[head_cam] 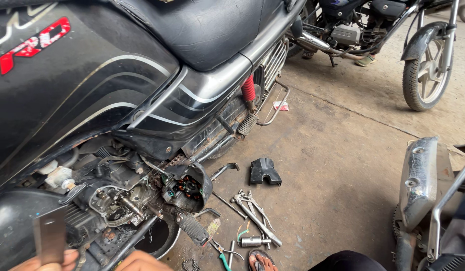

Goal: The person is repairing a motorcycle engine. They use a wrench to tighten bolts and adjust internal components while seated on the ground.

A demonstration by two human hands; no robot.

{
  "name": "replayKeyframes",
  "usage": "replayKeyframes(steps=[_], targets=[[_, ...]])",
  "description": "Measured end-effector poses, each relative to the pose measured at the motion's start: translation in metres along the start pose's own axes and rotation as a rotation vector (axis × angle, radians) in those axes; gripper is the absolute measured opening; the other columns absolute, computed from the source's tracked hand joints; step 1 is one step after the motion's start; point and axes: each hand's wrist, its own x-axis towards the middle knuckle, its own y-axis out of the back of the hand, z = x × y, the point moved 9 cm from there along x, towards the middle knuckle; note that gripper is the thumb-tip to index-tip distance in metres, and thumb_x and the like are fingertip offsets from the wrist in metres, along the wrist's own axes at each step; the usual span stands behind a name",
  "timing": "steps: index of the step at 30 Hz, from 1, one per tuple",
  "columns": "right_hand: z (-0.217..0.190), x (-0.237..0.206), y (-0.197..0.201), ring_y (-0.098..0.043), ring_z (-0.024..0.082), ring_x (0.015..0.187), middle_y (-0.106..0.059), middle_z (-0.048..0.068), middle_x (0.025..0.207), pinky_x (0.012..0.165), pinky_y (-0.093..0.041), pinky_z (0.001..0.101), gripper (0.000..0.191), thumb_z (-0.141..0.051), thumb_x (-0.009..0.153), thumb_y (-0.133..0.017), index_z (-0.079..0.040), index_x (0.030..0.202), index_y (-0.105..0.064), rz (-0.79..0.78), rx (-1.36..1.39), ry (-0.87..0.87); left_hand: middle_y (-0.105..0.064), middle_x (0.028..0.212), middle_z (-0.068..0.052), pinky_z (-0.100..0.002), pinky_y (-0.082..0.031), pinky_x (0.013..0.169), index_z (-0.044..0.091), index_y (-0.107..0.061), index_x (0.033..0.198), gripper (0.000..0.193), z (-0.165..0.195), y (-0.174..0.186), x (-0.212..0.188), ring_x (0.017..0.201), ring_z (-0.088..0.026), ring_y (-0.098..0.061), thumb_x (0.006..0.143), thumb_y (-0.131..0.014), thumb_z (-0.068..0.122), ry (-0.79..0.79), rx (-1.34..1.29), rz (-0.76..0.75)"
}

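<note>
Left hand pinches grey flat plate beside opened engine.

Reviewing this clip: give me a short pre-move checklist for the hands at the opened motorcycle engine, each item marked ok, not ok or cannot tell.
1. Left hand holds the flat metal piece: ok.
2. Right hand empty: cannot tell, mostly cut off.
3. Engine internals exposed: ok.
4. Removed side cover hanging beside the opening: ok.
5. Wrenches and pliers laid on the floor nearby: ok.
6. Sandalled foot apart from the tools: not ok, right beside them.
</note>
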Motion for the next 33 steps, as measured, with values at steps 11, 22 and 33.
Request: replayKeyframes(steps=[11, 22, 33], targets=[[-0.024, 0.008, 0.022, -0.07, 0.019, 0.085, -0.072, 0.016, 0.092, 0.08, -0.055, 0.0281, 0.028, -0.02, 0.101, -0.079, 0.007, 0.094, -0.073, 0.063, 0.187, 0.036, -0.082, 0.097, -0.016, -0.044, -0.063, 0.092, 0.0, -0.08, 0.098, 0.025, 0.076, -0.016, -0.009, 0.094, -0.027, -0.083, 0.085, -0.074, 0.02, -0.1, -0.142, 0.246], [-0.066, 0.023, 0.036, -0.071, 0.017, 0.091, -0.069, 0.016, 0.099, 0.083, -0.058, 0.0281, 0.034, -0.023, 0.091, -0.085, 0.008, 0.099, -0.074, 0.28, 0.238, 0.032, -0.078, 0.087, 0.001, -0.028, -0.061, 0.076, 0.014, -0.07, 0.098, 0.026, 0.246, -0.061, -0.031, 0.08, -0.013, -0.078, 0.08, -0.082, 0.029, -0.499, 0.193, 0.425], [-0.069, 0.02, 0.05, -0.067, 0.019, 0.072, -0.063, 0.015, 0.095, 0.063, -0.053, 0.0317, 0.025, -0.013, 0.09, -0.08, 0.007, 0.096, -0.067, 0.389, 0.306, -0.032, -0.078, 0.081, 0.001, -0.03, -0.059, 0.074, 0.016, -0.075, 0.085, 0.012, 0.302, -0.052, -0.024, 0.075, -0.013, -0.075, 0.08, -0.081, 0.025, -0.341, 0.284, 0.443]])
